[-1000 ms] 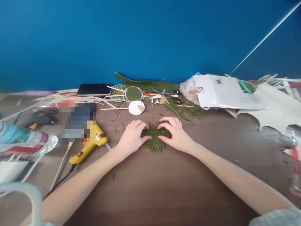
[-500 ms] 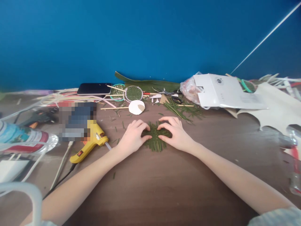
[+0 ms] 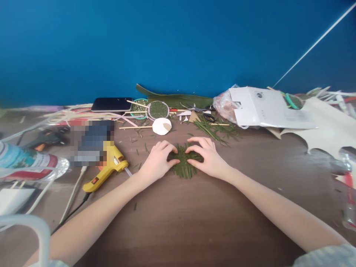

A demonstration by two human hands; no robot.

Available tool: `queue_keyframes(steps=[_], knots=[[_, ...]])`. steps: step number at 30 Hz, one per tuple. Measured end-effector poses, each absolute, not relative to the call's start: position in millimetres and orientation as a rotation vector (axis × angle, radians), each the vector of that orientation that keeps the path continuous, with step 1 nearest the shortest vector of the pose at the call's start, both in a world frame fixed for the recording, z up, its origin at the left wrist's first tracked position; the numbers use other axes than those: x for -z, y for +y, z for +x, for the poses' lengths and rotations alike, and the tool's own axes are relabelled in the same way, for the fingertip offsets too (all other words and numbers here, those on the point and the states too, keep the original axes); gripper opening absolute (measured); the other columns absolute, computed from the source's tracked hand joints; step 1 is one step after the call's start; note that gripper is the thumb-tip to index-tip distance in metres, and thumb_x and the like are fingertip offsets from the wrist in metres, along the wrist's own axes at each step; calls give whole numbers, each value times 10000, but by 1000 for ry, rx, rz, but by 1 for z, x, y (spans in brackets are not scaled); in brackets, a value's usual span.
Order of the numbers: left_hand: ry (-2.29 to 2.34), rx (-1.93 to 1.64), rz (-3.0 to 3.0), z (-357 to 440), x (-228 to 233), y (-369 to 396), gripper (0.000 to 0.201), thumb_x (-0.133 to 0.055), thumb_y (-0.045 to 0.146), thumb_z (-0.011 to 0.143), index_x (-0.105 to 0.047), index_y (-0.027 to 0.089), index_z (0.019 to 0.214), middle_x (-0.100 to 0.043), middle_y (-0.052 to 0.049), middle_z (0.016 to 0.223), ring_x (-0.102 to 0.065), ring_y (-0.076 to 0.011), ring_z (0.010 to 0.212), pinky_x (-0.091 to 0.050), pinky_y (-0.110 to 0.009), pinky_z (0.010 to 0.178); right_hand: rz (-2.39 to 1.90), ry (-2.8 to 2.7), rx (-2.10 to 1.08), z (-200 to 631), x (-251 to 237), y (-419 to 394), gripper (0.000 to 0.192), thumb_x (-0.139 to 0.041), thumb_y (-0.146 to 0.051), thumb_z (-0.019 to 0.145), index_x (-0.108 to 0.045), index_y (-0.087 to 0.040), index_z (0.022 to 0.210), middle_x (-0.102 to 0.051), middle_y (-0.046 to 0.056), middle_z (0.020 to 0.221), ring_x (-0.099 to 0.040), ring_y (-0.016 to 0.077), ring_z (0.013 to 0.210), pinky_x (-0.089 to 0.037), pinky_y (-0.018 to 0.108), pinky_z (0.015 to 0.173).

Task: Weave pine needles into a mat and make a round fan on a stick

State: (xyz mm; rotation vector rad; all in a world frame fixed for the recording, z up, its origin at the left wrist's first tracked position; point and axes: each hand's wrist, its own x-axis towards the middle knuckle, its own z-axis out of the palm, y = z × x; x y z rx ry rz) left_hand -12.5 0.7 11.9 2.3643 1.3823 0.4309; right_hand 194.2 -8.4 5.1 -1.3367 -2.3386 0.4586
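Between both hands' grip — woven leaf mat (image 3: pixel 183 165).

Glue gun (image 3: pixel 107 171) lies left of woven mat (image 3: pixel 183 166).

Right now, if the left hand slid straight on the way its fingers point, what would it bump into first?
The left hand points rightward across the woven green mat, so it would likely meet the right hand's fingertips first; they look almost touching, though depth is unclear.

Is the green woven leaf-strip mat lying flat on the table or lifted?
Flat: the green woven leaf-strip mat lies on the brown wooden table, both hands pressing its edges.
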Motion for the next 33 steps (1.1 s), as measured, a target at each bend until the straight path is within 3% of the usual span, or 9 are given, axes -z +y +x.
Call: queue_keyframes(steps=[26, 33], knots=[[1372, -431, 2398, -11, -12, 0, 165, -664, 240, 745, -565, 156, 847, -559, -57, 929, -508, -219, 906, -426, -378, 829, -1328, -2234, -523, 196, -2, -7, 151, -616, -292, 755, -495, -231, 822, -474, 85, 1238, -365, 300, 1212, -302, 527, 972], [1396, -414, 2383, -10, -13, 0, 197, -669, 234, 740, -557, 150, 878, -568, -61, 931, -511, -224, 900, -431, -384, 819, -1333, -2234, -505, 195, -1, -8, 218, -613, -280, 750, -501, -235, 931, -480, 94, 1242, -368, 291, 1209, -313, 509, 973]])
